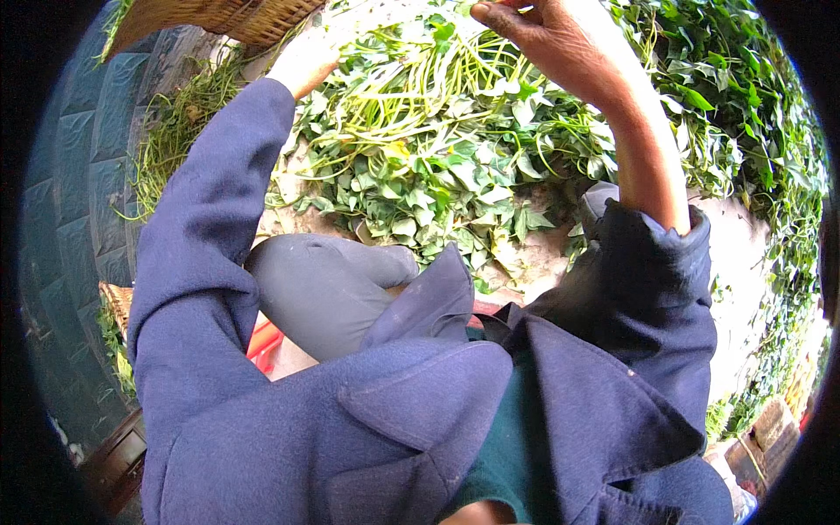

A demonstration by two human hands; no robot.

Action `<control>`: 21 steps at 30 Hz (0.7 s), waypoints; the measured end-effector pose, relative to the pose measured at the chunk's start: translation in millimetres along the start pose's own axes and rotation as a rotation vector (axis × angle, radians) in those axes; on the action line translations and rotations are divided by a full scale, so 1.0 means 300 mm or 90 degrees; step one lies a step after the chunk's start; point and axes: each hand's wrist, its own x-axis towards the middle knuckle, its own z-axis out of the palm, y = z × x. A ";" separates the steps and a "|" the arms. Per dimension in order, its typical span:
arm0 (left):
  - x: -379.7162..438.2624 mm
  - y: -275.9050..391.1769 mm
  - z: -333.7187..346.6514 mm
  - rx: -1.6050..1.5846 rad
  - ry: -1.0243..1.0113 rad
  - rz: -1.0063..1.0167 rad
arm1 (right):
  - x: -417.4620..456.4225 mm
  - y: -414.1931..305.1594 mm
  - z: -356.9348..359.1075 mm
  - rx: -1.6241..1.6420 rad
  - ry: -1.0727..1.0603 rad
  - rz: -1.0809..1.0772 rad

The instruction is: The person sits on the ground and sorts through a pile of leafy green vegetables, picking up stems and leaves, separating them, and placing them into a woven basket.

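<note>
A spread-out heap of leafy green stems (420,177), much like sweet potato vine tops, lies on the ground before me. Long bare stalks (420,85) are bunched across its upper part. At the heap's upper left, my left hand (308,59) is close to the stalks, but glare washes out its fingers. My right hand (558,46) is above the heap's upper right, thumb pointing left. The top edge of the picture cuts off its other fingers, so any hold is hidden.
A woven basket (262,20) stands at the upper left, beside a pile of thin stalks (190,111). Dense leafy vines (741,98) fill the right side. A blue-grey block-patterned wall (79,197) runs along the left. Part of a red seat (264,341) shows beneath me.
</note>
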 end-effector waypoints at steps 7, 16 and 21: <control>-0.047 0.151 0.110 -0.370 0.061 -0.188 | 0.000 -0.008 0.024 -0.092 -0.042 -0.008; -0.018 0.416 0.082 -0.155 0.181 -0.057 | -0.007 -0.001 0.029 -0.148 -0.064 -0.026; 0.010 0.535 0.202 -0.258 0.027 0.021 | 0.000 0.008 0.039 -0.145 -0.068 -0.055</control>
